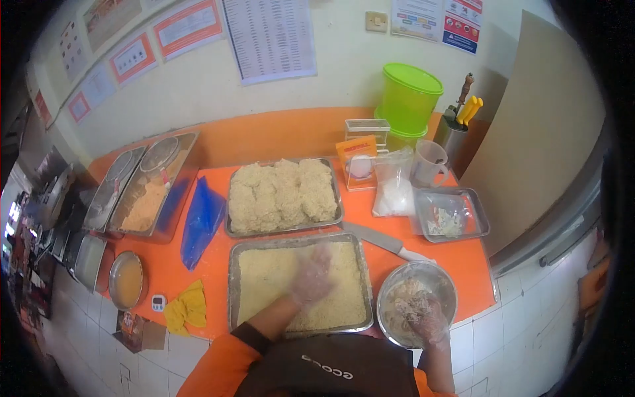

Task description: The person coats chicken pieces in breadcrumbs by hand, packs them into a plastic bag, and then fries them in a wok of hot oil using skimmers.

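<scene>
My left hand point(313, 283), in a clear plastic glove, is over the metal tray point(233, 284) of pale breadcrumbs point(268, 278). Its fingers point forward and look stretched out, though motion blurs them. In the round metal bowl point(452, 281) at the right, my gloved right hand point(431, 324) has its fingers curled around a wet, batter-coated piece of food point(411, 301). Batter hides the fingertips and the exact kind of food. Behind the crumbs stands another tray point(340, 215) piled with breaded pieces point(281, 196).
A large knife point(374, 237) lies behind the bowl. Farther right are a bag of white powder point(395, 192), a mug point(428, 164) and a small tray point(486, 228). To the left sit a blue bag point(202, 221), yellow cloth point(186, 308), timer point(158, 303), bowl of liquid point(127, 283) and deep pans point(175, 212).
</scene>
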A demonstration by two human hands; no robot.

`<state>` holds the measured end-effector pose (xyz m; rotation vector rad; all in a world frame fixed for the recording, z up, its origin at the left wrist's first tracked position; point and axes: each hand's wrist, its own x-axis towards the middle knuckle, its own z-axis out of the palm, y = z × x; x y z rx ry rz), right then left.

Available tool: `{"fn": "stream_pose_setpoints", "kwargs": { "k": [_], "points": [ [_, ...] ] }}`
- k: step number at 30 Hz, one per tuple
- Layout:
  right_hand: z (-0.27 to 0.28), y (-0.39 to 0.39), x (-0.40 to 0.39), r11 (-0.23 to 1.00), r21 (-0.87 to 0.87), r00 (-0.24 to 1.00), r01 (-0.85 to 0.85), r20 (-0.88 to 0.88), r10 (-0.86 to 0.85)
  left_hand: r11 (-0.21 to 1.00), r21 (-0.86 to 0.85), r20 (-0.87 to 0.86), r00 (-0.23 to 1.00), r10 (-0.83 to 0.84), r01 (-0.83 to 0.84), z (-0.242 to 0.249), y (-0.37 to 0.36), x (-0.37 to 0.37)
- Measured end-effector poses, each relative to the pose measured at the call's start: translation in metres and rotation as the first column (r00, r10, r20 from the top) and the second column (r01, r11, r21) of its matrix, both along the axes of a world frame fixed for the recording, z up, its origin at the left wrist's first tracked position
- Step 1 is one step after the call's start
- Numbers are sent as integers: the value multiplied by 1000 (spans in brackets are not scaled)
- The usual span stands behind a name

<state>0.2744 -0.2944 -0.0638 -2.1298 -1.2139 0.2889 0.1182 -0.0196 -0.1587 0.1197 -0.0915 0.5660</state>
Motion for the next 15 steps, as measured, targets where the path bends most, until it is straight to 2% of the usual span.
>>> {"fn": "stream_pose_setpoints", "kwargs": {
  "k": [1, 2, 3, 4, 5, 7, 9, 10, 11, 12, 13, 14, 15],
  "points": [
    [4, 0, 0, 1000, 5, 998, 9, 63, -9, 669, -614, 488, 867, -96, 420, -10, 15, -4],
    [4, 0, 1, 999, 19, 993, -34, 118, 31, 118, -656, 750, 626, 215, 746, -19, 28, -10],
    [4, -2, 0, 997, 29, 983, -75, 170, 69, -400, -231, 697, 437, 568, 887, -24, 41, -17],
    [5, -2, 2, 992, 38, 968, -118, 227, 106, -512, 259, 402, 390, 828, 819, -18, 55, -21],
    [7, -3, 3, 993, 38, 981, -112, 162, 105, -341, 699, 18, 460, 888, 629, -14, 68, -26],
    [11, -4, 2, 995, 43, 996, -90, 23, 89, -329, 488, -276, 500, 821, 809, 17, 88, -44],
    [10, -10, 0, 999, -13, 994, 40, -102, -41, -543, 366, -90, 610, 788, 756, 43, 75, -82],
    [10, -12, 1, 994, -47, 982, 99, -158, -105, -566, 412, -47, 637, 769, 714, 41, 61, -103],
    [7, -13, 4, 997, -24, 990, 69, -123, -72, -589, 454, -2, 662, 749, 669, 39, 47, -124],
    [3, -14, 7, 999, -2, 995, 38, -89, -38, -419, 561, -254, 631, 733, 714, 37, 43, -137],
    [-1, -13, 7, 1000, 17, 998, 7, -58, -6, -269, 529, -488, 548, 680, 805, 34, 45, -141],
    [-4, -12, 6, 1000, 15, 1000, 4, -10, -4, -119, 442, -678, 418, 604, 889, 31, 46, -144],
    [-5, -10, 4, 1000, 11, 999, 1, 35, -1, -29, 237, -816, 215, 536, 971, 24, 50, -142]
  ]
}}
